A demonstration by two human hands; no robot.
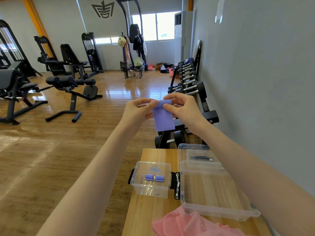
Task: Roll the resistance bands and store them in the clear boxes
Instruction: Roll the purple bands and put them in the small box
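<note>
I hold a purple resistance band [163, 119] up in the air beyond the table, its loose end hanging down. My left hand [139, 110] pinches its top left edge and my right hand [183, 108] pinches its top right, where the band is partly rolled. Below, a small clear box [136, 175] on the wooden table [150, 212] holds two rolled purple bands [154, 178]. A large clear box [219, 212] lies to its right. Pink bands [192, 224] lie loose at the table's near edge.
Another clear box [183, 147] with a dark item inside sits at the table's far right. A black strap [177, 185] lies between the boxes. A dumbbell rack [187, 79] runs along the grey wall on the right. Gym machines stand on the wooden floor to the left.
</note>
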